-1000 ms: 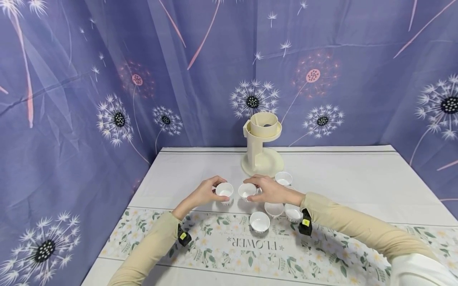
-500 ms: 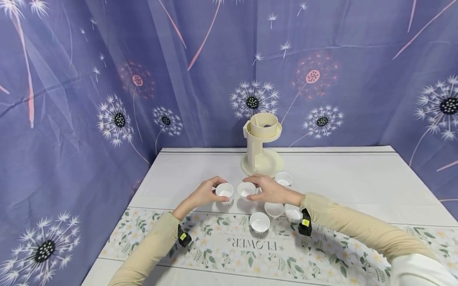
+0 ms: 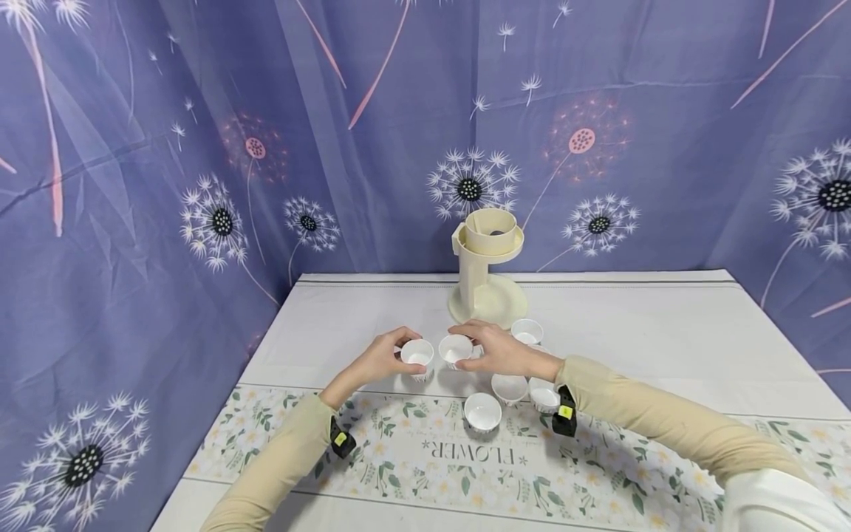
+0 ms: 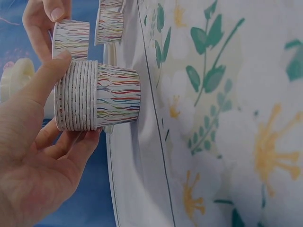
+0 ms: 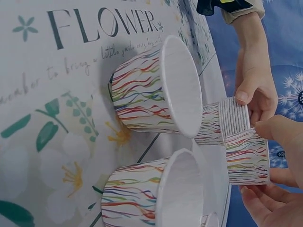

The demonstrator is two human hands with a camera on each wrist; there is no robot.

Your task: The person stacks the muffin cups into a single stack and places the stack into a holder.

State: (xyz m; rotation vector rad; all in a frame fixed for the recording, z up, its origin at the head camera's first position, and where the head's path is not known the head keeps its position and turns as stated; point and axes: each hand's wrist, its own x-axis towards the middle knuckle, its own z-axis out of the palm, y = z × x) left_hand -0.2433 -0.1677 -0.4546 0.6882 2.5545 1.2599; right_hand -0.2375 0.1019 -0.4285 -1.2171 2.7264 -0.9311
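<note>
In the head view my left hand [image 3: 382, 360] grips a nested stack of white paper baking cups [image 3: 417, 355] by its rims, thumb on the near side. The left wrist view shows the stack [image 4: 99, 97] with several rims packed together and wavy coloured lines outside. My right hand [image 3: 501, 350] holds a single matching paper baking cup [image 3: 456, 349] between thumb and fingers, just right of the stack. In the right wrist view this baking cup [image 5: 247, 158] appears close to the stack [image 5: 222, 122]; whether they touch I cannot tell.
Several loose baking cups stand around my right forearm, among them one at the front [image 3: 482, 414] and one behind the wrist [image 3: 527, 331]. A cream plastic stand [image 3: 473, 277] with a round holder rises behind the hands. Blue dandelion curtains [image 3: 399, 148] border the table [image 3: 631, 318].
My right hand has shifted slightly left and away from me with its baking cup, narrowing the gap to the stack. My left hand stays in place.
</note>
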